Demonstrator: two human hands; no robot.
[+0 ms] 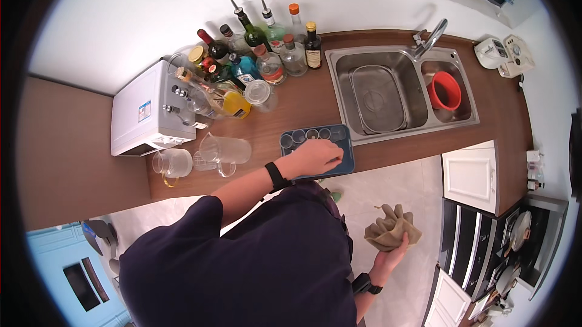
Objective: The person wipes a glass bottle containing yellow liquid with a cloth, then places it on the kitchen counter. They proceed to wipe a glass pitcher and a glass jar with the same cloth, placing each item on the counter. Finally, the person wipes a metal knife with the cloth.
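My left hand (316, 158) is over a blue plastic tray (348, 163) at the counter's front edge, its fingers curled downward; whether they hold something is hidden. Several small clear glasses (298, 136) stand in a row along the tray's back side, and the hand and wrist cover part of the tray. Off to the lower right, above the floor, my right hand (392, 254) grips a bunched tan cloth (393, 231), which spreads in folds above the fingers.
Glass pitchers (227, 149) and a lidded glass jar (260, 95) stand left of the tray. Behind them are many bottles (270, 65) and a white countertop appliance (141, 104). The double sink (377, 99) holds a wire rack and a red plastic container (443, 90). A stove (509, 236) is at right.
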